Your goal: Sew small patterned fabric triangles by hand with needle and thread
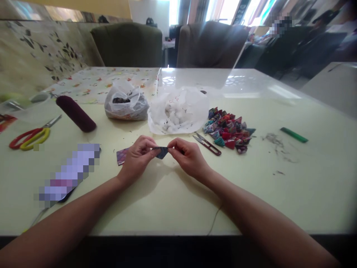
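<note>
In the head view, the left hand (136, 155) and right hand (189, 155) each pinch the small dark cloth (161, 153) between thumb and fingertips, holding it between them over the table (178, 208). A purple patch (121, 157) lies just beside the left hand. Beyond the hands, the white bag (198, 108) gapes open, with white stuffing (176, 114) inside. To its left, the other plastic bag (122, 113) is bunched up, dark stuff (121, 100) showing in its mouth; what that is I cannot tell. Sewn pieces (229, 130) lie heaped beside the white bag, near the snips (208, 144).
</note>
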Demonstrator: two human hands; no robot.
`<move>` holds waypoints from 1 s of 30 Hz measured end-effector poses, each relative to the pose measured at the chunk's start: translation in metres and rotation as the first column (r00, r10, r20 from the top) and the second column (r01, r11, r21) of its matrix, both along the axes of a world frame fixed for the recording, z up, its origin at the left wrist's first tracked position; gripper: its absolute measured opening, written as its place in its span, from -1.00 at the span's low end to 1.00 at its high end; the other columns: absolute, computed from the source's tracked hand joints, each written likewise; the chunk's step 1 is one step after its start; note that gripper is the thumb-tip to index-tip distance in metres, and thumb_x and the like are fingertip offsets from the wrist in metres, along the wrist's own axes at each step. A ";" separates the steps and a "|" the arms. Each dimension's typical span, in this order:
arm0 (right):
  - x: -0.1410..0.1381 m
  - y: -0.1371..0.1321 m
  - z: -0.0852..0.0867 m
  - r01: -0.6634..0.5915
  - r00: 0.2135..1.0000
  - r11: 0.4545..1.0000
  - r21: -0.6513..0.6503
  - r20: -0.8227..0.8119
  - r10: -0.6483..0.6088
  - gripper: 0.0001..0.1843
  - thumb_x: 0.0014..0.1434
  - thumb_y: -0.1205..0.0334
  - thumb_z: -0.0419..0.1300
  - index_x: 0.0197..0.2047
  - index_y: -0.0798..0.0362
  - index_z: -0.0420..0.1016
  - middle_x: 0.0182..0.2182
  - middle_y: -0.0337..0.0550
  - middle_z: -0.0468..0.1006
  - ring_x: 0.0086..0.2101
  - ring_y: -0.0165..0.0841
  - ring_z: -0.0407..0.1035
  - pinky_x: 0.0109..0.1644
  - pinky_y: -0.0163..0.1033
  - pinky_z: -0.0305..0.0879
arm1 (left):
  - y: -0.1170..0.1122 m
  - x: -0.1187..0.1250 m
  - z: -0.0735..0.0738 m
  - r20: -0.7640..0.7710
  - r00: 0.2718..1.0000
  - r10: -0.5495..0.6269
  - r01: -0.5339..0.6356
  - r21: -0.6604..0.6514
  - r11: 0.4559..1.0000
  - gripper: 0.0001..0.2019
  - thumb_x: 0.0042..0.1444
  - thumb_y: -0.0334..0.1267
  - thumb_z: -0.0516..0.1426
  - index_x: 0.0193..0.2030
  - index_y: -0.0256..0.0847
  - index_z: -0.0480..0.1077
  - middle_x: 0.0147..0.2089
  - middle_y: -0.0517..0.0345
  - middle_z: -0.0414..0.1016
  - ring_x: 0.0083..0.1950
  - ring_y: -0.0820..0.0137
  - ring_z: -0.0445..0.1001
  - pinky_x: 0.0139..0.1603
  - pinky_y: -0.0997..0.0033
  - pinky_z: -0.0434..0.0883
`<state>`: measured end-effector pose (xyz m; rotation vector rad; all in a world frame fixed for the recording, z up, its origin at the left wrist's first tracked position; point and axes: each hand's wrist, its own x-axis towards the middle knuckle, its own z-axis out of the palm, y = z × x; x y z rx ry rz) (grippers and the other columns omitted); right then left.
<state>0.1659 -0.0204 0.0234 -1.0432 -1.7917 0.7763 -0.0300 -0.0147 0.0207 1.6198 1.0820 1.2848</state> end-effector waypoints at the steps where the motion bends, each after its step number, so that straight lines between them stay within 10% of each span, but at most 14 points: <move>1: 0.000 -0.001 0.001 0.004 1.000 1.000 0.009 0.014 -0.004 -0.89 0.24 0.29 0.16 -0.34 0.06 0.43 -0.60 -0.37 0.30 -0.56 -0.50 0.09 -0.41 -0.33 0.03 | -0.001 0.001 0.001 -0.009 1.000 0.010 -0.010 0.006 1.000 -0.86 0.07 -0.20 0.33 -0.40 -0.16 0.51 -0.22 0.15 0.45 -0.29 0.42 0.43 -0.25 0.39 0.41; 10: -0.001 -0.002 0.001 0.011 0.994 0.997 0.074 0.112 -0.019 -0.88 0.27 0.26 0.14 -0.31 0.05 0.45 -0.57 -0.31 0.38 -0.54 -0.47 0.15 -0.38 -0.32 0.08 | -0.010 0.005 0.008 0.086 0.996 0.012 0.010 -0.246 0.969 -0.84 0.08 -0.17 0.33 -0.33 -0.20 0.51 -0.09 0.08 0.64 -0.54 0.56 0.39 -0.53 0.47 0.36; 14: -0.001 -0.001 -0.001 0.012 0.996 0.997 0.070 0.086 -0.018 -0.88 0.25 0.28 0.15 -0.34 0.06 0.44 -0.58 -0.33 0.35 -0.55 -0.49 0.12 -0.39 -0.33 0.06 | -0.008 0.005 0.003 0.225 0.973 -0.045 0.127 -0.364 0.922 -0.75 0.05 -0.13 0.36 -0.33 -0.22 0.45 -0.29 0.12 0.64 -0.30 0.38 0.59 -0.26 0.39 0.54; 23: -0.005 -0.003 -0.002 -0.011 1.000 1.000 -0.018 0.025 0.011 -0.88 0.23 0.27 0.17 -0.36 0.06 0.43 -0.58 -0.35 0.32 -0.54 -0.49 0.11 -0.40 -0.33 0.04 | -0.005 0.003 0.004 0.198 0.976 -0.090 0.156 -0.350 0.924 -0.71 -0.01 -0.19 0.40 -0.15 -0.21 0.54 -0.41 0.22 0.56 -0.39 0.44 0.53 -0.26 0.40 0.50; 30: -0.004 -0.001 -0.001 -0.011 0.999 0.997 -0.078 -0.046 0.007 -0.86 0.23 0.23 0.18 -0.36 0.07 0.45 -0.54 -0.32 0.35 -0.49 -0.48 0.15 -0.36 -0.31 0.08 | -0.005 0.004 0.005 0.132 0.991 -0.027 0.074 -0.365 0.928 -0.81 -0.02 -0.17 0.40 -0.37 -0.22 0.58 -0.44 0.17 0.56 -0.41 0.42 0.51 -0.26 0.39 0.48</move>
